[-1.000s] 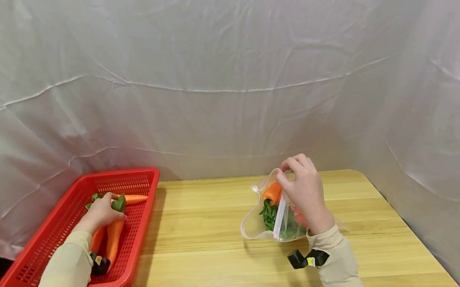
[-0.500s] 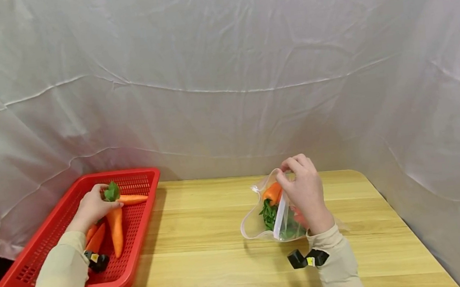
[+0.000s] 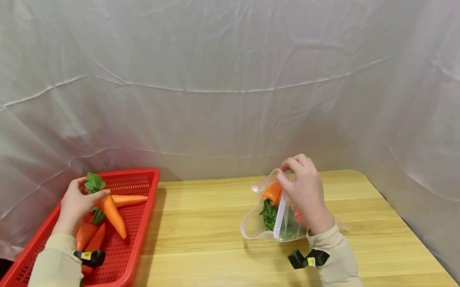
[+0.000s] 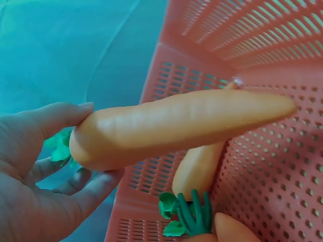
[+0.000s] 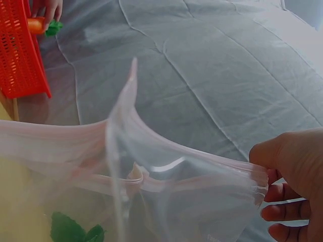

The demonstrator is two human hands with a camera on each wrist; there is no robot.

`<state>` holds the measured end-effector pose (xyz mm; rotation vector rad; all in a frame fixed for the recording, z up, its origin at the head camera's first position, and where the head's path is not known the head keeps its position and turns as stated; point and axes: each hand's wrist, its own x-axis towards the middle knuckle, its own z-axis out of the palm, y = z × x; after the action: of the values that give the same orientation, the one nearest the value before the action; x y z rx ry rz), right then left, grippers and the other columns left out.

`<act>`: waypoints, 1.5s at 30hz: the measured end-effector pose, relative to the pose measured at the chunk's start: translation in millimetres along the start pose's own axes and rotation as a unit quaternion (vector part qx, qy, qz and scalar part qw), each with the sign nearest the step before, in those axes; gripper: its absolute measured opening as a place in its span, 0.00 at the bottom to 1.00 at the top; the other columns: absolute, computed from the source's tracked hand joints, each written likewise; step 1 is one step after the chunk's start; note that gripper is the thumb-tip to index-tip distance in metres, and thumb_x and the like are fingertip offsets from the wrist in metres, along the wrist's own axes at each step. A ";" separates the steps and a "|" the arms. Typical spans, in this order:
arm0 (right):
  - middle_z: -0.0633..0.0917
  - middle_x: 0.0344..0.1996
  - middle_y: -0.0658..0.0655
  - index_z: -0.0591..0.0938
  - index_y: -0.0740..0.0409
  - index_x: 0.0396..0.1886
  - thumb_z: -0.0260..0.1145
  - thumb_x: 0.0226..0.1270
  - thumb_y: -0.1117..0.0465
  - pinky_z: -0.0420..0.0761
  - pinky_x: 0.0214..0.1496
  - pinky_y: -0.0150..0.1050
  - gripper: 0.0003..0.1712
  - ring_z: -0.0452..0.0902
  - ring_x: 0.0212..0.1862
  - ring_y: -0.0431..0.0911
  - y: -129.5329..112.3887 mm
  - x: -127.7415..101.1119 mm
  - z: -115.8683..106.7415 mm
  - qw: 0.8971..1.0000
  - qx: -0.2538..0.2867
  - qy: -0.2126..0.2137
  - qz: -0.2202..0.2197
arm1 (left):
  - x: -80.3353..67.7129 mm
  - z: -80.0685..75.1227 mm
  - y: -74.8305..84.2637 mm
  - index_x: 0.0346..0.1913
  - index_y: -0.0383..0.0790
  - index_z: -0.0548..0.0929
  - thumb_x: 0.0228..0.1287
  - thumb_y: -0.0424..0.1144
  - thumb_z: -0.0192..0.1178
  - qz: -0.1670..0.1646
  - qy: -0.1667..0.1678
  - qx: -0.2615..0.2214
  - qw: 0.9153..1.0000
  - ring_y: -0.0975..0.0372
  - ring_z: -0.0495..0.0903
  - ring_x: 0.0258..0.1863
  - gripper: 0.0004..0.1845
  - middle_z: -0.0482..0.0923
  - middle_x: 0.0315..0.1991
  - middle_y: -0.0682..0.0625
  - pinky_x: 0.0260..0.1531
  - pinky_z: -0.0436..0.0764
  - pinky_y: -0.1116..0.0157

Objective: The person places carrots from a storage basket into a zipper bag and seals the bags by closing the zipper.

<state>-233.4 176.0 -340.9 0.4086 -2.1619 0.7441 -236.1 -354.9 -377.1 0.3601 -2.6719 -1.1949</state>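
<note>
My left hand (image 3: 75,205) grips an orange carrot (image 3: 112,214) by its thick leafy end and holds it above the red basket (image 3: 36,247), tip pointing down and right. The left wrist view shows the same carrot (image 4: 176,126) across my fingers (image 4: 55,118), over the basket's mesh wall (image 4: 262,45). My right hand (image 3: 305,191) pinches the rim of a clear zip bag (image 3: 275,208) on the table and holds its mouth open. A carrot (image 3: 273,192) with green leaves lies inside. In the right wrist view my fingers (image 5: 290,176) hold the bag rim (image 5: 166,156).
More carrots (image 3: 129,200) lie in the basket, one with green leaves (image 4: 189,214) under the held one. The wooden table (image 3: 208,261) runs between basket and bag. A white cloth backdrop (image 3: 223,70) hangs close behind. The table's right edge is near the bag.
My left hand has lifted one carrot out of the pile in the basket and raised it, leafy end up. The right hand and the bag have stayed still.
</note>
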 end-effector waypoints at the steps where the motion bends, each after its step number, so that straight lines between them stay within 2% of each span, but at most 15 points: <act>1: 0.78 0.29 0.59 0.81 0.61 0.26 0.70 0.55 0.66 0.75 0.37 0.45 0.05 0.72 0.34 0.53 0.0 0.1 0.0 1.000 0.000 0.000 -0.001 | 0.1 -1.3 0.2 0.74 0.27 0.47 0.62 0.55 0.63 -0.005 0.010 -0.014 1.000 0.40 0.65 0.56 0.51 0.59 0.64 0.25 0.40 0.78 0.59; 4: 0.78 0.29 0.59 0.81 0.61 0.26 0.70 0.55 0.66 0.75 0.37 0.45 0.05 0.72 0.35 0.53 -0.1 0.1 -0.1 1.000 0.002 0.001 0.000 | 0.9 -5.1 0.5 0.74 0.29 0.46 0.62 0.53 0.64 -0.022 0.035 -0.061 0.997 0.53 0.69 0.49 0.51 0.63 0.59 0.33 0.31 0.77 0.72; 6: 0.78 0.29 0.59 0.81 0.61 0.26 0.70 0.55 0.66 0.75 0.37 0.45 0.05 0.72 0.35 0.53 -0.1 0.0 -0.1 1.000 0.002 0.001 0.000 | 0.7 -8.3 1.5 0.75 0.31 0.45 0.61 0.51 0.66 -0.033 0.044 -0.108 0.993 0.63 0.68 0.43 0.52 0.63 0.55 0.44 0.29 0.77 0.78; 8: 0.78 0.29 0.59 0.81 0.61 0.26 0.70 0.55 0.66 0.75 0.37 0.45 0.05 0.72 0.35 0.53 0.1 0.0 -0.2 1.000 0.002 0.001 0.000 | -1.0 -11.4 3.6 0.75 0.34 0.45 0.60 0.48 0.67 -0.044 0.054 -0.161 0.985 0.70 0.66 0.39 0.52 0.61 0.49 0.53 0.29 0.77 0.78; 9: 0.78 0.29 0.59 0.81 0.61 0.26 0.70 0.55 0.66 0.75 0.37 0.44 0.05 0.72 0.35 0.53 0.1 0.0 -0.3 1.000 0.002 0.001 0.001 | -2.4 -13.1 5.3 0.75 0.37 0.47 0.59 0.45 0.68 -0.050 0.059 -0.198 0.977 0.71 0.66 0.37 0.50 0.61 0.47 0.56 0.28 0.77 0.78; 12: 0.78 0.29 0.58 0.81 0.61 0.25 0.70 0.54 0.66 0.75 0.37 0.44 0.05 0.73 0.35 0.53 0.3 0.1 -0.1 1.000 -0.001 0.002 -0.001 | -6.7 -16.9 11.5 0.72 0.45 0.54 0.57 0.38 0.71 -0.063 0.079 -0.310 0.945 0.73 0.69 0.32 0.45 0.62 0.44 0.58 0.25 0.76 0.77; 15: 0.77 0.29 0.58 0.81 0.61 0.25 0.70 0.54 0.66 0.75 0.37 0.44 0.05 0.73 0.35 0.52 0.5 0.0 0.1 1.000 -0.003 0.004 -0.002 | -9.2 -18.7 18.4 0.71 0.49 0.54 0.54 0.32 0.71 -0.073 0.092 -0.404 0.907 0.75 0.74 0.31 0.46 0.65 0.45 0.58 0.24 0.77 0.77; 20: 0.78 0.29 0.58 0.81 0.61 0.25 0.71 0.53 0.67 0.75 0.37 0.43 0.05 0.73 0.34 0.52 1.0 -0.6 0.4 1.000 -0.003 0.003 -0.001 | -12.9 -19.4 29.9 0.74 0.49 0.47 0.56 0.28 0.68 -0.073 0.097 -0.489 0.864 0.74 0.78 0.34 0.50 0.64 0.50 0.56 0.27 0.81 0.75; 24: 0.78 0.29 0.59 0.81 0.61 0.25 0.70 0.54 0.67 0.75 0.37 0.43 0.05 0.73 0.34 0.51 1.7 -0.8 0.6 1.000 0.000 0.004 -0.001 | -18.2 -17.0 39.0 0.69 0.50 0.52 0.57 0.23 0.65 -0.041 0.089 -0.555 0.826 0.70 0.81 0.36 0.43 0.64 0.53 0.54 0.29 0.83 0.73; 28: 0.78 0.29 0.58 0.81 0.61 0.25 0.70 0.54 0.66 0.75 0.37 0.44 0.05 0.73 0.35 0.51 1.6 -0.9 0.4 1.000 0.004 0.003 0.002 | -25.9 -12.3 51.6 0.60 0.49 0.60 0.57 0.20 0.63 -0.006 0.086 -0.600 0.795 0.67 0.81 0.38 0.35 0.69 0.52 0.53 0.30 0.83 0.71; 31: 0.77 0.29 0.58 0.81 0.61 0.26 0.71 0.54 0.66 0.76 0.38 0.44 0.05 0.73 0.35 0.52 1.2 -0.8 -0.2 1.000 0.005 0.000 0.004 | -32.0 -8.5 63.1 0.58 0.49 0.61 0.56 0.19 0.63 0.001 0.097 -0.619 0.779 0.66 0.81 0.39 0.34 0.71 0.50 0.53 0.30 0.82 0.71; 33: 0.77 0.29 0.58 0.81 0.61 0.26 0.71 0.55 0.66 0.76 0.38 0.44 0.05 0.73 0.35 0.52 0.9 -0.7 -0.3 1.000 0.005 -0.001 0.005 | -35.9 -6.4 70.6 0.58 0.49 0.62 0.55 0.19 0.64 0.002 0.106 -0.635 0.765 0.65 0.81 0.39 0.34 0.72 0.51 0.52 0.29 0.82 0.71; 36: 0.77 0.29 0.58 0.81 0.61 0.26 0.71 0.55 0.66 0.75 0.37 0.44 0.05 0.73 0.35 0.52 0.9 -0.5 0.2 1.000 0.006 -0.001 0.005 | -41.6 -2.1 80.3 0.59 0.49 0.62 0.54 0.18 0.64 0.006 0.117 -0.652 0.749 0.64 0.80 0.38 0.35 0.72 0.51 0.51 0.28 0.81 0.70; 43: 0.77 0.29 0.58 0.81 0.61 0.26 0.70 0.55 0.66 0.75 0.37 0.44 0.05 0.73 0.34 0.52 0.7 -0.3 0.4 1.000 0.005 -0.003 0.007 | -55.4 13.9 99.2 0.60 0.45 0.65 0.53 0.16 0.63 0.028 0.143 -0.679 0.720 0.61 0.79 0.40 0.35 0.77 0.48 0.47 0.28 0.81 0.70; 45: 0.77 0.29 0.58 0.81 0.61 0.26 0.70 0.55 0.66 0.76 0.38 0.44 0.05 0.73 0.35 0.52 0.5 -0.3 0.0 1.000 0.005 -0.004 0.006 | -59.5 18.0 105.0 0.60 0.44 0.66 0.52 0.15 0.63 0.035 0.152 -0.691 0.706 0.60 0.79 0.38 0.35 0.79 0.47 0.45 0.27 0.80 0.69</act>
<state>-233.5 176.3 -341.3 0.4048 -2.1712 0.7626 -199.2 -256.9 -314.6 0.1304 -0.9224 -2.3487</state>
